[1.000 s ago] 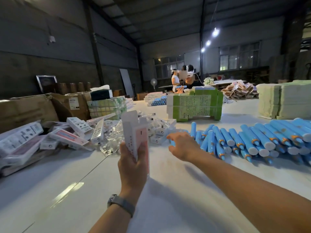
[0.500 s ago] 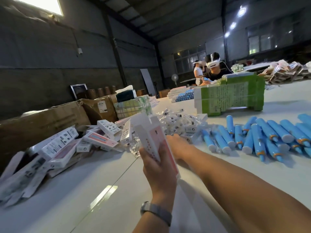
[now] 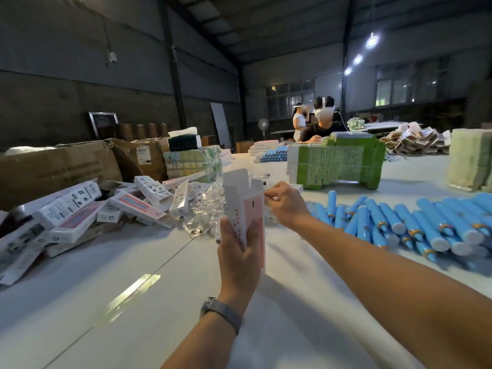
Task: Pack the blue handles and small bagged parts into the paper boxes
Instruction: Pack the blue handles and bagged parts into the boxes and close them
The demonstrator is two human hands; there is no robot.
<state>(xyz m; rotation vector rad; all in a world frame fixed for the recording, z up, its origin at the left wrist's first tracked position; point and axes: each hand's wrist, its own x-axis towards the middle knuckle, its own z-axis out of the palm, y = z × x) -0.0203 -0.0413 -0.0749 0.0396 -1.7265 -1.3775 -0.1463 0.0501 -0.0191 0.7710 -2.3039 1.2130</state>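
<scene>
My left hand point(image 3: 238, 251) grips a white and pink paper box point(image 3: 246, 206) upright, its top flaps open. My right hand point(image 3: 286, 202) is right beside the box's open top, fingers pinched on something small; I take it for a small bagged part, mostly hidden by the fingers. A heap of clear small bagged parts point(image 3: 205, 209) lies on the white table just behind the box. Several blue handles point(image 3: 415, 225) with white caps lie in a row to the right.
Packed and loose paper boxes point(image 3: 80, 209) are piled at the left, in front of brown cartons point(image 3: 58, 166). A green bundle of flat cartons point(image 3: 338, 163) stands behind. Pale stacks point(image 3: 471, 161) sit at the far right. People work at the far end.
My right hand has lifted from the heap of bagged parts up to the open top of the box. The left hand keeps holding the box upright.
</scene>
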